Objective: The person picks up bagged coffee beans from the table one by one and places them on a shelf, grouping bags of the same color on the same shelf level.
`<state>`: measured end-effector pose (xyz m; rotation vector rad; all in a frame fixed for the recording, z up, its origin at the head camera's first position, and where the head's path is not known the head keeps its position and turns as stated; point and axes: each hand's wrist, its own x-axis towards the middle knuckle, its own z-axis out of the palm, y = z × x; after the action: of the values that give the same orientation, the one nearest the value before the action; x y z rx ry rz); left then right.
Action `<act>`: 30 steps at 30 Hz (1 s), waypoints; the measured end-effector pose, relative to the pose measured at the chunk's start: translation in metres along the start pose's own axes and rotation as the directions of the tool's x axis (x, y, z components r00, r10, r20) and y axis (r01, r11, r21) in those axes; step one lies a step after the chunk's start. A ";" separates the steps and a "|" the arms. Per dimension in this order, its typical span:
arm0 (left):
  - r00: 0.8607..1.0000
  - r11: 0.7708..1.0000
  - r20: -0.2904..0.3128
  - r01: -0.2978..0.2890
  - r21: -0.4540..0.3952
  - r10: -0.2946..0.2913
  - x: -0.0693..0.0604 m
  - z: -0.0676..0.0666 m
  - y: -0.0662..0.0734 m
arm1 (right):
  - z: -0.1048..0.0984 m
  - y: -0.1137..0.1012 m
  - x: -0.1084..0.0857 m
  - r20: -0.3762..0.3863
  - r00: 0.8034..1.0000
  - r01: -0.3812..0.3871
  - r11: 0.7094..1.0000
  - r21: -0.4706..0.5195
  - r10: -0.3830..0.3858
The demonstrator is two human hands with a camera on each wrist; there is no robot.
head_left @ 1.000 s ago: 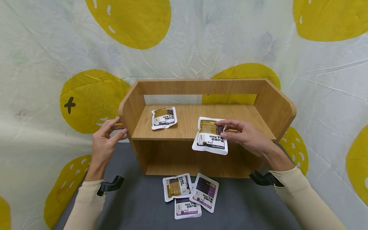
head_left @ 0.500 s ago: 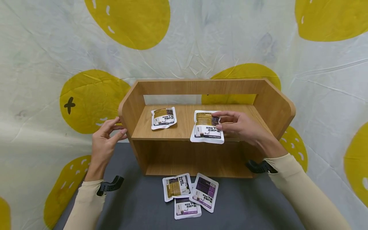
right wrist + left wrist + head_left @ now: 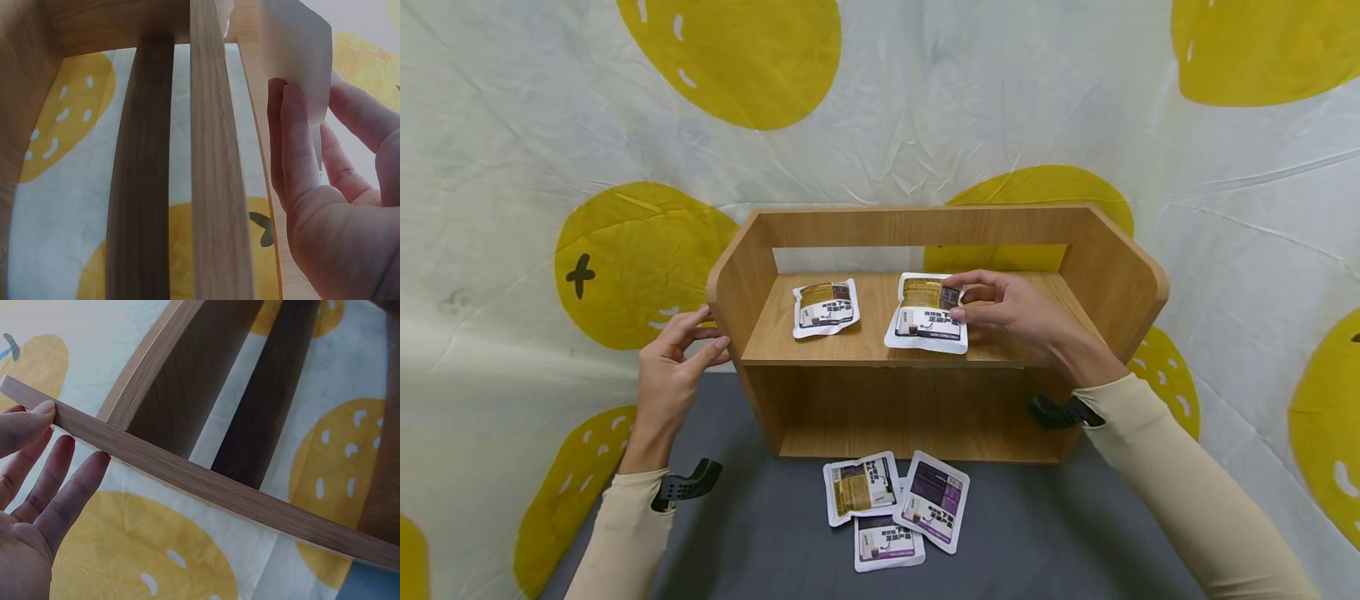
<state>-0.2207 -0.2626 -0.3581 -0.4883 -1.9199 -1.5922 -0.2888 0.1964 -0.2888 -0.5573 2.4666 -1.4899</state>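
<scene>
In the head view, my right hand (image 3: 1018, 315) pinches a white-edged coffee pouch (image 3: 927, 321) by its right edge, over the upper board of a wooden shelf (image 3: 917, 215). Whether the pouch touches the board is unclear. In the right wrist view, fingers and thumb of the right hand (image 3: 340, 162) lie on either side of that pouch (image 3: 300, 50). A matching gold and white pouch (image 3: 826, 308) lies at the upper board's left. My left hand (image 3: 676, 362) holds the shelf's left side panel (image 3: 206, 481) at its edge, between thumb and fingers.
Three more pouches overlap on the grey tabletop (image 3: 760, 533) before the shelf: a gold one (image 3: 856, 490), a purple one (image 3: 934, 500) and a partly covered one (image 3: 887, 546). Behind hangs a pale cloth (image 3: 925, 108) with yellow shapes.
My right hand has carried its pouch back and slightly left, from in front of the shelf to above the upper board. The left hand has stayed at the side panel.
</scene>
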 end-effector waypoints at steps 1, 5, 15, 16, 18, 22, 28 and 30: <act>1.000 1.000 0.000 -0.001 -0.004 0.001 0.000 0.000 0.000 | 0.000 -0.001 0.001 0.001 1.000 -0.003 1.000 -0.007 0.003; 1.000 1.000 0.002 -0.001 -0.003 0.001 0.000 -0.001 0.000 | 0.001 -0.006 0.006 0.002 1.000 -0.019 1.000 0.004 0.019; 1.000 1.000 0.008 0.000 -0.008 0.000 0.000 -0.001 0.000 | 0.004 -0.009 0.021 0.010 0.999 -0.040 0.993 0.110 0.040; 1.000 1.000 0.009 0.001 -0.010 -0.001 0.000 -0.001 0.000 | 0.004 -0.009 0.022 0.009 0.999 -0.045 0.993 0.110 0.044; 1.000 1.000 0.009 0.001 -0.012 -0.001 0.000 -0.001 0.000 | 0.004 -0.010 0.025 0.005 0.999 -0.052 0.992 0.114 0.052; 1.000 1.000 0.009 -0.001 -0.024 0.001 0.001 -0.001 0.000 | 0.006 -0.010 0.031 0.002 0.998 -0.058 0.989 0.135 0.058; 1.000 1.000 0.012 -0.008 -0.005 0.008 0.001 -0.001 0.000 | 0.008 -0.010 0.040 0.022 0.995 -0.100 0.979 0.179 0.097; 1.000 1.000 0.014 -0.008 0.008 0.008 0.001 -0.001 0.000 | 0.008 -0.011 0.042 0.035 0.993 -0.116 0.975 0.189 0.111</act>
<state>-0.2208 -0.2638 -0.3572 -0.5050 -1.9315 -1.5793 -0.3213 0.1678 -0.2817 -0.3892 2.2629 -1.6385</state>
